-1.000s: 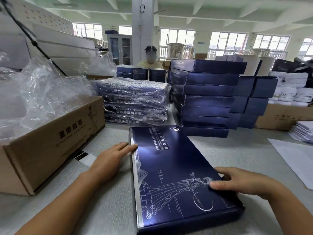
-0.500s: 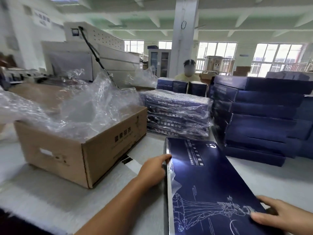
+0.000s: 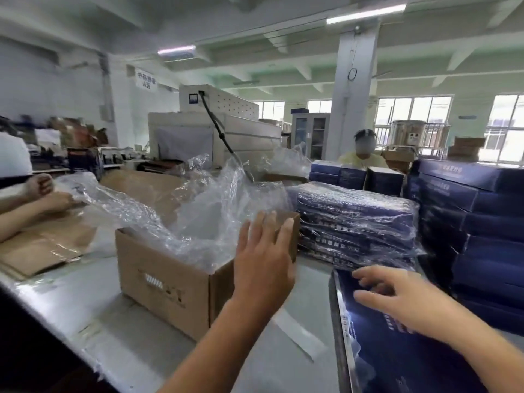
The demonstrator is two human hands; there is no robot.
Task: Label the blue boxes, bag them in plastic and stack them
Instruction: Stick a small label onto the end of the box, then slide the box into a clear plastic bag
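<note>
1. Head view, the hands: the left hand (image 3: 263, 251) is raised in the air with its fingers straight and spread. It holds nothing and sits in front of the near corner of the cardboard carton (image 3: 164, 282). I judge it is reaching there for a bag.
2. The right hand (image 3: 397, 296) lies on top of the blue box (image 3: 397, 350) near its far end, with its fingers loosely spread and not wrapped round anything. It seems to be pinning the box so it does not slide while the other hand is away. The blur hides how firmly it presses.
3. The blue box lies flat on the surface (image 3: 85, 302) at the lower right, lid up, with its long side running away from the person. It looks unbagged, so bagging appears to be the step in hand.
4. The carton stands open just left of the box, with loose clear plastic bags (image 3: 204, 217) billowing out of its top. Placed there, the supply is within easy reach of the left hand.
5. Beyond the box sits a bagged stack (image 3: 354, 222) of wrapped blue boxes. To its right is a taller bare stack (image 3: 482, 222) with no plastic on it. Finished and waiting boxes are thus kept apart.
6. At the far left, another person's hands (image 3: 56, 198) handle plastic over flattened cardboard.
</note>
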